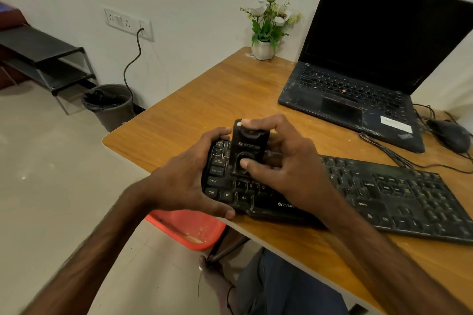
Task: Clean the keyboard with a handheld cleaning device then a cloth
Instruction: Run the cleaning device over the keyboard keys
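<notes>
Under the fingers [268, 120], the wooden table [204, 100] ends just left of the left hand [184, 181], so the long black keyboard [399, 194] sits at that edge and could slip off if pushed too hard. Left fingers curl round the keyboard's end, and the right hand [289, 163] has its fingers clamped on the small cleaning device [249, 147], which stands on the keys between both hands. Right of the fingers the keys run on freely, with wires [384, 149] just behind.
</notes>
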